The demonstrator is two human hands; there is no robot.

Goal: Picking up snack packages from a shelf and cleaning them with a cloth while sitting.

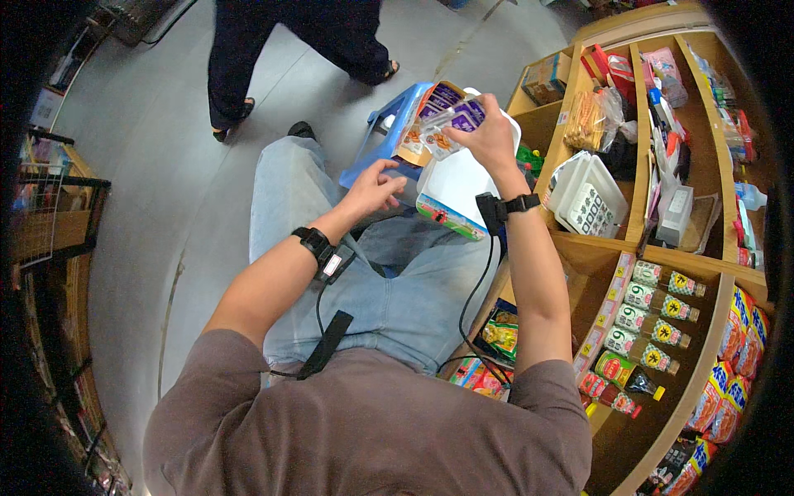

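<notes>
My right hand (491, 139) grips a clear plastic snack packet (439, 141) with pictures of brown snack pieces on it. It is held over an open carton (409, 146) containing several purple packets (441, 98). My left hand (376, 189) is just in front of the carton, fingers apart and holding nothing. The carton rests on or against a blue plastic stool (379, 139); the exact contact is hidden. Close by on the right is a white plastic container (462, 180) with a colourful printed side, partly covered by my right hand.
Wooden shelving (633, 242) stands along my right side, with sauce bottles (645, 316), red-and-yellow snack bags (722, 397) and white plastic baskets (589, 195). Another person's dark-trousered legs (239, 56) are ahead on the grey floor. A wire rack (46, 211) stands at left.
</notes>
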